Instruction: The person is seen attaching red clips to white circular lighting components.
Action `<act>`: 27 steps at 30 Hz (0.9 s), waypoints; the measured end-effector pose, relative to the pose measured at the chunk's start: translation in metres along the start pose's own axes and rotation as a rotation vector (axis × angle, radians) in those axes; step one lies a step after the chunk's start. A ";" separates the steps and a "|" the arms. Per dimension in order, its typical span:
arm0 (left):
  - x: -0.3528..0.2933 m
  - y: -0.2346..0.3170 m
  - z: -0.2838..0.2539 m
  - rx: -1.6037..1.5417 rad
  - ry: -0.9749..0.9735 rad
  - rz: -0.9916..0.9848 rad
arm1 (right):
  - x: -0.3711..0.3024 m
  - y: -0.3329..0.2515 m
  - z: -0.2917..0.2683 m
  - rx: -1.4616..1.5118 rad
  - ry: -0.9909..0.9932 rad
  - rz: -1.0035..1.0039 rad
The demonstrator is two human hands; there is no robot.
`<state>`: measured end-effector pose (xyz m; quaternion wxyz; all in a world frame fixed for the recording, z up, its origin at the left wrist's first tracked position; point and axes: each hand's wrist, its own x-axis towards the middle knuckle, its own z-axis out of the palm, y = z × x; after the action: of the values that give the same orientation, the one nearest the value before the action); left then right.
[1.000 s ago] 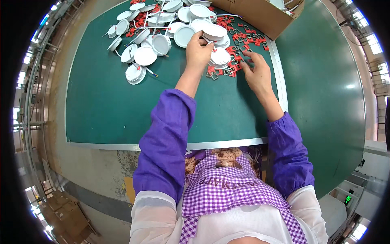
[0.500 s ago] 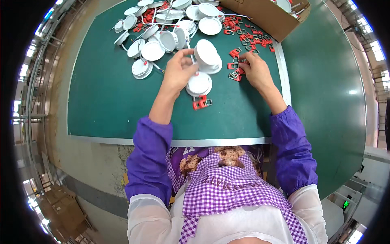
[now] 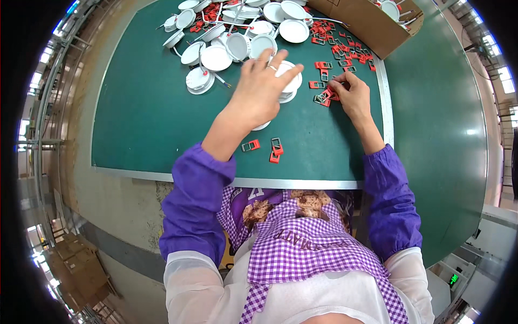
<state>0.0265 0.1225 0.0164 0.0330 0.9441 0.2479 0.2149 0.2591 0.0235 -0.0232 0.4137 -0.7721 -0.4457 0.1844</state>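
My left hand (image 3: 258,93) is open, its fingers spread over a small stack of white round lamps (image 3: 292,81). It covers most of a lower white disc (image 3: 262,126), of which only an edge shows. At the right, my right hand (image 3: 353,96) pinches a red clip (image 3: 333,94) with a metal loop between thumb and fingertips. Other red clips (image 3: 317,85) lie beside those fingers. Nearer the table's front edge are a single red clip (image 3: 251,145) and a pair of overlapping clips (image 3: 276,150).
Many white round lamps (image 3: 217,58) with short cables are heaped at the far left on the green table (image 3: 145,135). More red clips (image 3: 353,52) are scattered at the far right, beside an open cardboard box (image 3: 367,27) holding lamps. A metal strip (image 3: 386,108) edges the table's right side.
My left hand has let go of the tilted lamp and spread out above the stack. The front clips now lie farther apart. My right hand stays among the clips, and the view has shifted slightly.
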 end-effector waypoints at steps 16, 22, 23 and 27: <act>0.035 -0.027 0.020 -0.084 -0.113 0.048 | -0.038 -0.009 -0.008 0.592 0.031 0.071; 0.066 -0.029 0.029 0.234 -0.395 0.086 | -0.057 -0.015 -0.005 0.463 0.016 0.112; 0.067 -0.034 0.033 0.204 -0.356 0.105 | -0.059 -0.011 -0.003 0.356 0.052 0.100; 0.067 -0.063 0.027 -0.058 -0.040 0.133 | -0.064 -0.020 -0.005 0.399 0.066 0.100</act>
<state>0.0617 0.2115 0.0077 0.0511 0.9612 0.1775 0.2050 0.2173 -0.0273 -0.0094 0.5632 -0.7016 -0.3476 0.2641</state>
